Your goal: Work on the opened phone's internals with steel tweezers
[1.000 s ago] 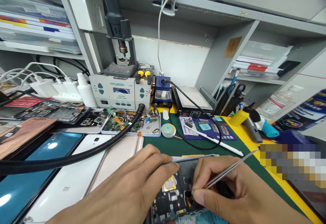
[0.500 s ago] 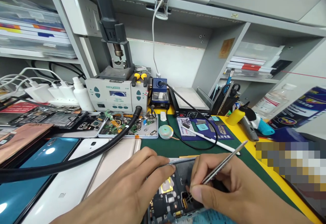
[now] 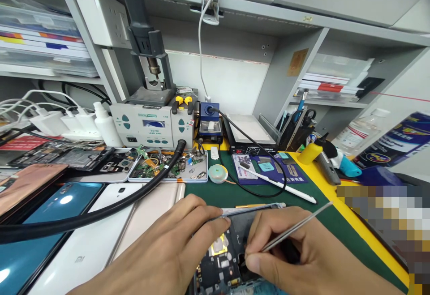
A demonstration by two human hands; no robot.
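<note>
The grey rework station (image 3: 152, 127) far left of centre carries a green "QUICK" brand strip above its small display; the line of print below that display is too blurred to read. The white phone back (image 3: 83, 252) lying near left bears a faint "mi" logo. Other labels are illegible.

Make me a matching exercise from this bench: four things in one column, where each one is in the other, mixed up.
Things:
1. tweezers
2. opened phone
3. white bottle
4. black hose

Places:
A. left of the grey station
B. lying across the phone backs
C. in the right hand
D. under the left hand, on the green mat

Pairs: 1-C, 2-D, 3-A, 4-B
</note>
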